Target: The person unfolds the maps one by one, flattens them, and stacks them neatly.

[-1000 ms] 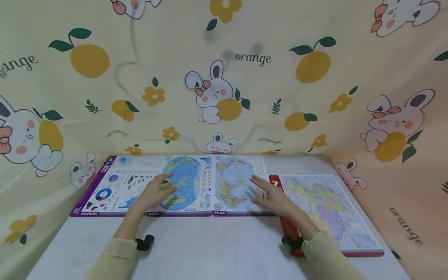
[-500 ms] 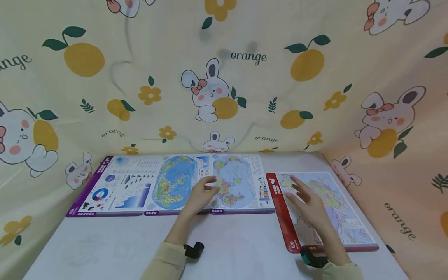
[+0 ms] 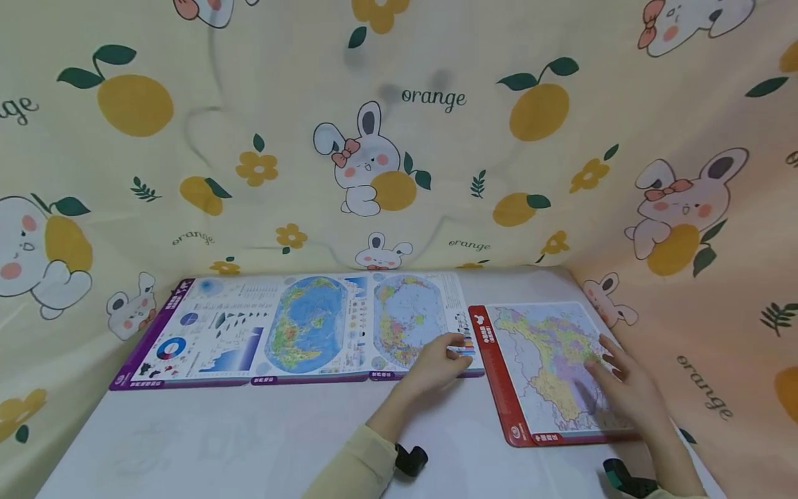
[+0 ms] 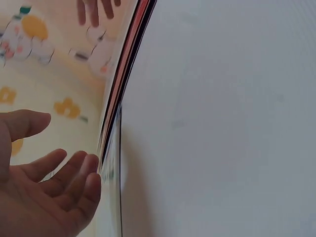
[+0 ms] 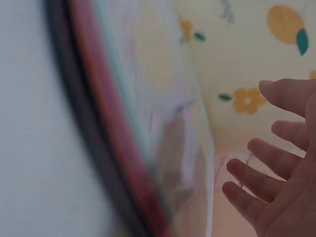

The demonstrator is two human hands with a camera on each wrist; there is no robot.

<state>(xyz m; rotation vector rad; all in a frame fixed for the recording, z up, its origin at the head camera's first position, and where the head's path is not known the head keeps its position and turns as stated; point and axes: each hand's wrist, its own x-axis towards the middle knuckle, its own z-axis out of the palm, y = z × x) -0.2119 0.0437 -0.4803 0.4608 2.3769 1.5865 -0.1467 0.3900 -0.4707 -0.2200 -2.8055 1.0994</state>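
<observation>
Near the maps [image 3: 551,367] on a white table [image 3: 249,443] before patterned cloth [image 3: 374,138], left hand [image 3: 434,365] and right hand [image 3: 634,396] have loosely parted fingers.

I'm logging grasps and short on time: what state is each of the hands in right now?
Left hand: open, fingers loosely bent, holding nothing.
Right hand: open, fingers spread, holding nothing.

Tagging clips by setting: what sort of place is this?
Probably a screened-off indoor workspace: a flat white table, cream rabbit-print sheeting behind it, and a rectangular red-edged map.
</observation>
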